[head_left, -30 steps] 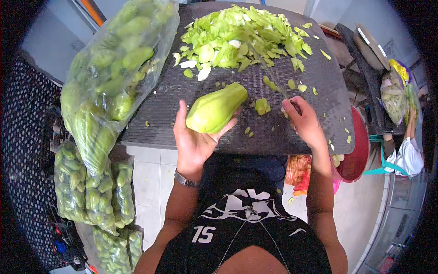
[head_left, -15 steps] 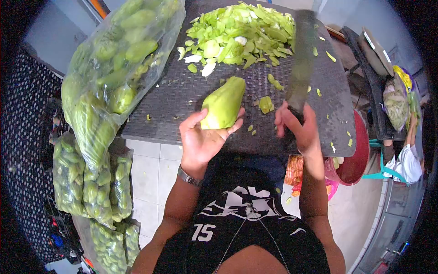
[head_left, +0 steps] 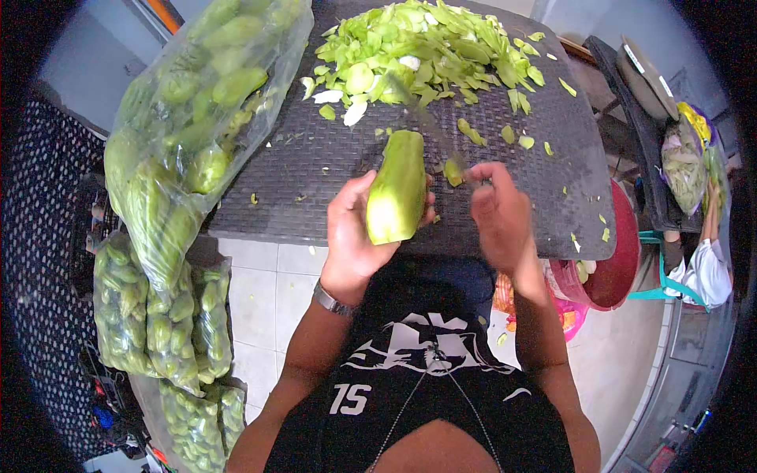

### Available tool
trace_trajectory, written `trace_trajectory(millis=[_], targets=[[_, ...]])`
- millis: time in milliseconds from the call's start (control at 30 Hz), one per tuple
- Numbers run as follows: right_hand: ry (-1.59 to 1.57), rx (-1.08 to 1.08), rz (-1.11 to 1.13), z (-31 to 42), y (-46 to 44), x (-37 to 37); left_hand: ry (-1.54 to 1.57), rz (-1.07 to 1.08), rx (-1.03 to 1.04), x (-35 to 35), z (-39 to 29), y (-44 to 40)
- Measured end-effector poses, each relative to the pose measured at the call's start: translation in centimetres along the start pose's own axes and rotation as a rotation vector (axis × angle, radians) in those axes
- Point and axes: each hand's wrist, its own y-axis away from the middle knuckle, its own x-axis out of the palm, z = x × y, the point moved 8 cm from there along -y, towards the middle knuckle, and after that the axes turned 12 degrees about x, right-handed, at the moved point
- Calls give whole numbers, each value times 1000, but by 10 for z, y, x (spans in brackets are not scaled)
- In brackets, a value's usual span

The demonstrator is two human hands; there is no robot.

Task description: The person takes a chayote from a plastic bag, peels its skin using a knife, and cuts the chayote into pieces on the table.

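Note:
A pale green chayote (head_left: 396, 189) with a cut, flat end rests in my left hand (head_left: 352, 229), whose fingers wrap round its sides. It is held tilted above the near part of the dark woven-look table (head_left: 276, 193). To its right, my right hand (head_left: 503, 217) is closed round the handle of a knife (head_left: 434, 130). Motion smears the blade, which points up and left, just beyond the chayote. A small green piece (head_left: 453, 172) lies beside the knife hand. Farther back, a heap of green and whitish peelings (head_left: 434, 55) covers part of the table.
A big clear bag of chayotes (head_left: 197, 102) leans on the table's left. Several more filled bags (head_left: 169, 315) stand on the floor below. Right of the table is a red tub (head_left: 607, 268); another person's arm and white clothing (head_left: 702, 276) show at far right.
The knife has swung from pointing away to pointing left, towards the chayote. My left hand has turned the chayote more upright and shifted it slightly right and nearer.

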Motion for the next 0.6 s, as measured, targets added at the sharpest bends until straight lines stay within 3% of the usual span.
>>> trace_trajectory(millis=[33, 67, 100, 167, 300, 600], targets=[[159, -130, -123, 9, 7, 1, 12, -37, -13, -5, 3, 4], [211, -202, -100, 15, 15, 4, 24, -78, -25, -9, 7, 8], [300, -210, -50, 20, 21, 10, -64, -321, -33, -6, 14, 9], [476, -216, 49, 27, 33, 23, -105, -299, -36, -6, 16, 5], [512, -259, 125, 28, 44, 37, -298, -306, 16, -4, 13, 9], [520, -362, 107, 28, 43, 39, -323, -332, 98, 7, 11, 15]])
